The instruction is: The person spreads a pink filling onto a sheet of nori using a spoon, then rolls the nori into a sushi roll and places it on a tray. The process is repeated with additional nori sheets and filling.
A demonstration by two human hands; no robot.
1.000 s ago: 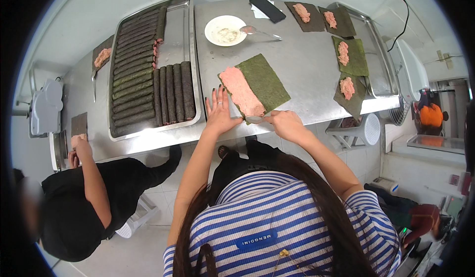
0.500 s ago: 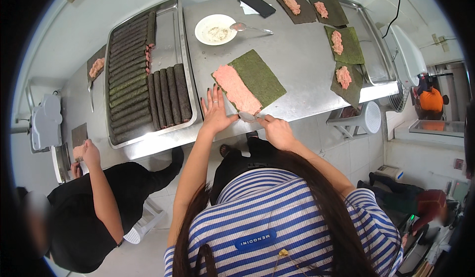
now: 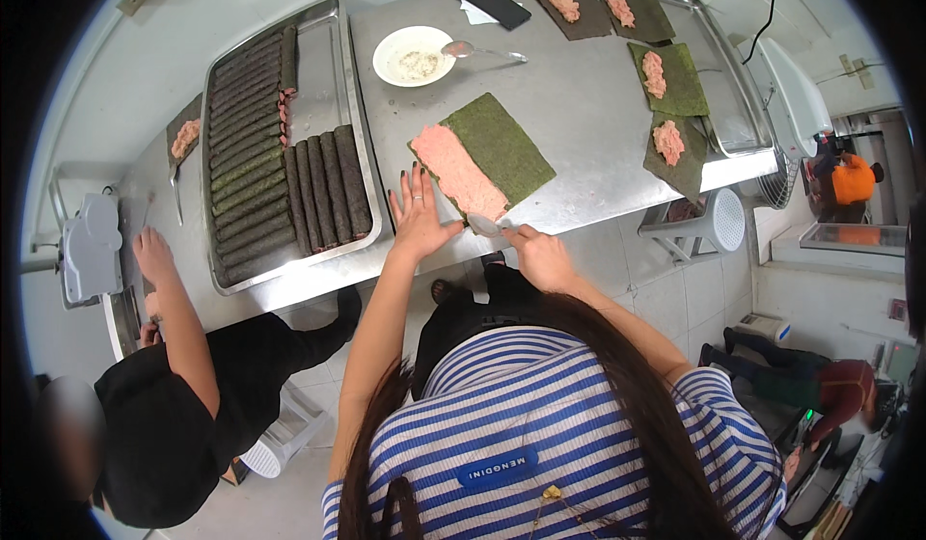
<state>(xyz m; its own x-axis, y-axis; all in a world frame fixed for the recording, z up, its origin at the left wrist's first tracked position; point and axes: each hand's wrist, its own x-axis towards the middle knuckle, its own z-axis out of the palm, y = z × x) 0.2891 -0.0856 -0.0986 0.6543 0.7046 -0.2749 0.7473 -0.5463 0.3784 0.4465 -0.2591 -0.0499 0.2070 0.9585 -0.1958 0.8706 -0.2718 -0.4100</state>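
In front of me a green nori sheet (image 3: 502, 149) lies on the steel table, its left half covered by a smooth band of pink meat paste (image 3: 451, 166). My left hand (image 3: 417, 217) rests with spread fingers at the paste's left edge, fingertips touching the sheet's border. My right hand (image 3: 536, 253) grips a metal spoon (image 3: 483, 225), whose bowl presses at the near end of the paste. Beyond the sheet stands a white bowl (image 3: 391, 56) with a pale, crumbly mix inside. A second spoon (image 3: 461, 49) leans across its rim.
To the left, a steel tray (image 3: 364, 169) holds rows of dark nori rolls (image 3: 253, 181). Nori sheets with paste lumps (image 3: 670, 77) lie at the right, beside another tray (image 3: 738, 96). A phone (image 3: 494, 5) lies at the back. A co-worker's hand (image 3: 154, 256) is at far left.
My spoon's bowl has shifted slightly at the paste's near end, while my left hand stays in place. The co-worker's raised hand has moved farther up the table, away from their sheet.
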